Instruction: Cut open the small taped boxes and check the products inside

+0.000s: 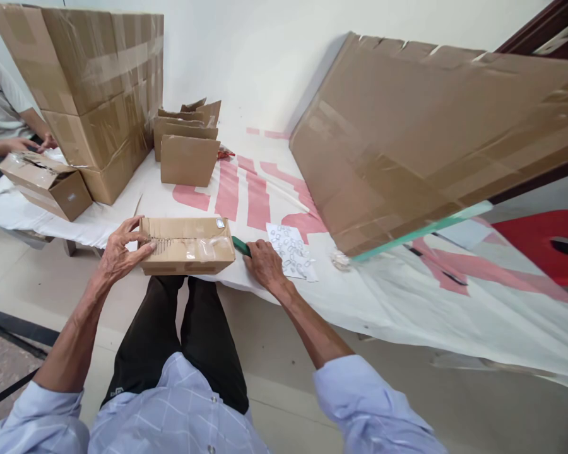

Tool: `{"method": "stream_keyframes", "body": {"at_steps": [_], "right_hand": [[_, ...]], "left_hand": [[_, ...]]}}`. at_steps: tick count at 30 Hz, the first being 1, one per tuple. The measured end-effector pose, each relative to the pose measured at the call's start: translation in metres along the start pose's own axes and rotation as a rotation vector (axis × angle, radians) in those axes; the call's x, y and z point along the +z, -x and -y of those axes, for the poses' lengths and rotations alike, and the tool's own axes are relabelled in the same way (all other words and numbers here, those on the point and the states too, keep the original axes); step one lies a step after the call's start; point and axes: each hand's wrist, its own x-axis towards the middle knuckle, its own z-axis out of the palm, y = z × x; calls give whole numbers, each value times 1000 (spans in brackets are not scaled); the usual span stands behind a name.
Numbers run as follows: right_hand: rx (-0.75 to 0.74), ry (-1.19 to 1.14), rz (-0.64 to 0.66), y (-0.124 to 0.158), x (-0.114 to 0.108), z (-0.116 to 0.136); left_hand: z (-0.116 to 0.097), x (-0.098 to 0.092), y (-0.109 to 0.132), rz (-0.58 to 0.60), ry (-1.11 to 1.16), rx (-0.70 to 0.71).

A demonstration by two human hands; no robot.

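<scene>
A small closed cardboard box (203,249) lies at the table's front edge, with clear tape and a small white label on top. My left hand (125,249) grips its left end, fingers behind the corner and thumb on the top near a row of short dark marks. Close to the box's right end, my right hand (265,261) is closed around a green-handled tool (241,246). The tool's tip points at the box; I cannot tell its kind. Beside the right hand lies a white sheet (288,249) with small ring-like pieces on it.
Stacked taped cartons (108,82) stand at the left. Upright cardboard pieces (189,161) are behind my box. A large cardboard panel (426,139) leans at the right above a glass edge (421,231). Far left, another person's hands (33,144) are near an opened box (47,183).
</scene>
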Motion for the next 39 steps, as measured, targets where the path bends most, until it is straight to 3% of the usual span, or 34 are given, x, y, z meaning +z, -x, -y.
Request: {"method": "stream_keyframes", "body": {"at_steps": [3, 8, 11, 13, 19, 26, 33, 39], "right_hand": [[26, -75, -42, -4, -2, 6], [171, -566, -384, -2, -28, 13], [80, -854, -410, 5, -59, 26], [-45, -923, -380, 11, -81, 39], [-431, -783, -383, 14, -125, 64], [-668, -556, -365, 2, -150, 72], [-701, -331, -260, -3, -167, 86], [-701, -301, -250, -1, -169, 84]], "left_hand": [[0, 1, 3, -13, -66, 50], [-2, 2, 7, -18, -127, 59], [-3, 4, 9, -27, -129, 69], [-3, 6, 10, -30, -112, 65], [-4, 9, 18, -12, -64, 46], [-10, 7, 13, 77, -17, -24], [-12, 7, 2, 147, -2, -47], [-14, 7, -6, 207, -4, -1]]}}
